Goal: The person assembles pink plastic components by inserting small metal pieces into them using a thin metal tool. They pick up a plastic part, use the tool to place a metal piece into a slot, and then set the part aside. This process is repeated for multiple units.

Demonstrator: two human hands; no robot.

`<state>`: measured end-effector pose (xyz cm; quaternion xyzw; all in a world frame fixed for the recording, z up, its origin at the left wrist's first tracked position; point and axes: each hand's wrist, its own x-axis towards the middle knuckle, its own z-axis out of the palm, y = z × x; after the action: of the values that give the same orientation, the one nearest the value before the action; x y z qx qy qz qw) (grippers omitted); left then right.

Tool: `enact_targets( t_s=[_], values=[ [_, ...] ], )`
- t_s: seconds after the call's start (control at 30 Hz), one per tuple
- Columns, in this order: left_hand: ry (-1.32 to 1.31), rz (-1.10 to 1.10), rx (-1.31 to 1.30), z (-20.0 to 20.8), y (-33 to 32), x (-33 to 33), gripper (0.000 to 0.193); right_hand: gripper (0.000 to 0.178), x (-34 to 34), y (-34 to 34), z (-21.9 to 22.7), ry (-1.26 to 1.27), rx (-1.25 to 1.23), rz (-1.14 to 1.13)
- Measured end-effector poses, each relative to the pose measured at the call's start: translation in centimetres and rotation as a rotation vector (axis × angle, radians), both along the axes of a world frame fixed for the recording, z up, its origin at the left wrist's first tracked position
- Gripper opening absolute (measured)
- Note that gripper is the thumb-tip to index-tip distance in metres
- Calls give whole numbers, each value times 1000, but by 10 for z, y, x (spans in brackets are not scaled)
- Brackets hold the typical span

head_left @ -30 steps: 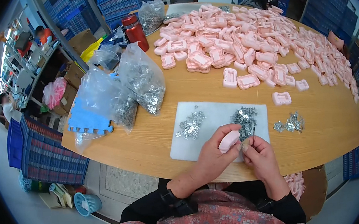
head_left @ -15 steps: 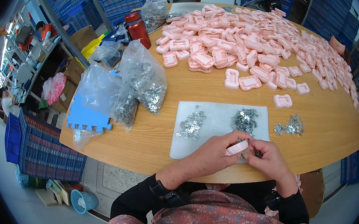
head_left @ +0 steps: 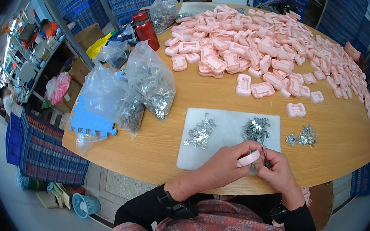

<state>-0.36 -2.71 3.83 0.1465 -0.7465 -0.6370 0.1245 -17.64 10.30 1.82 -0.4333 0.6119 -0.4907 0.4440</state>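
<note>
My left hand is closed around a pink plastic casing, held on edge near the table's front. My right hand meets it from the right, its thumb and fingers pinched together at the casing; what they hold is mostly hidden, with something small and dark showing between them. Just beyond the hands lies a white foam sheet. On it are a dense heap of small metal pieces and a looser, shinier group of metal pieces to the left. More small metal pieces lie on the wood right of the sheet.
A large pile of pink casings covers the table's far right. Clear bags of metal parts, a blue foam mat and a red bottle stand at the left. Blue crates flank the table.
The whole view has shifted slightly, so the table sits a little lower. Both hands stay together at the casing, with only small finger movement.
</note>
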Motion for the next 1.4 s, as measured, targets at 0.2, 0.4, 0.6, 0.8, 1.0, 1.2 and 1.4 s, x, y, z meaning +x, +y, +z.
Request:
enact_targets(
  t_s=[0.2,0.4,0.6,0.8,1.0,1.2,1.4],
  values=[
    [40,180,352,-1,6,2,38,6,3,0,4,-65,-29,-139],
    [228,139,1132,-25,1,3,66,7,12,-3,16,-13,-186,-238],
    [206,116,1175,-29,15,4,63,10,16,-6,5,74,-209,-190],
    [143,137,1153,-30,23,0,62,16,19,-6,11,329,-258,-126],
    [82,164,1119,-31,26,-2,63,16,20,-9,8,550,-337,-75],
    [-57,190,1080,-33,28,-4,60,13,21,-12,1,755,-377,-91],
    [-124,195,1039,-36,29,-6,59,13,22,-12,8,944,-382,-69]
  ],
)
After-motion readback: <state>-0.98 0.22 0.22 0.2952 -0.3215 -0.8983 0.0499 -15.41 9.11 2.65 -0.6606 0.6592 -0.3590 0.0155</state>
